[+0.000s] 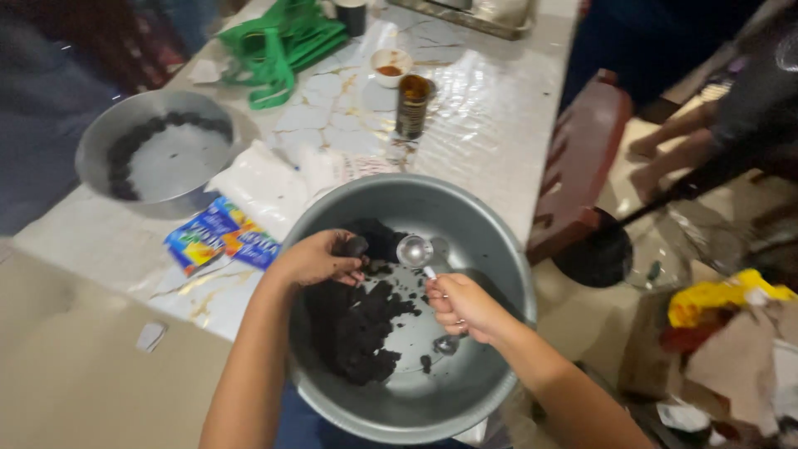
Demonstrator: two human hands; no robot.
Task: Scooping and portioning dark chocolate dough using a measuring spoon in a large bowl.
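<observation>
The desk (490, 125), pale and glossy with a cracked-marble pattern, runs from the lower left of the frame up to the top centre. A large metal bowl (490, 249) fills the lower centre, overhanging the desk's near edge. A heap of dark crumbly mixture (357, 328) lies inside it, mostly on the left of the bottom. At the left of the frame sits a second metal bowl (104, 133), with small dark balls (125, 162) ranged in an arc along its inner wall. A bundle of green plastic hangers (278, 41) lies at the top centre-left. Between the two bowls are a white plastic bag (262, 183) and colourful wrappers (218, 234).

The left hand (316, 258), at the large bowl's left rim, has its fingers closed around a small lump of the dark mixture (356, 245). The right hand (461, 306), at the bowl's middle, pinches the handle of a metal spoon (414, 249), whose round head points up toward the far wall. A dark jar (413, 104) and a small white cup (391, 65) stand near the top centre.
</observation>
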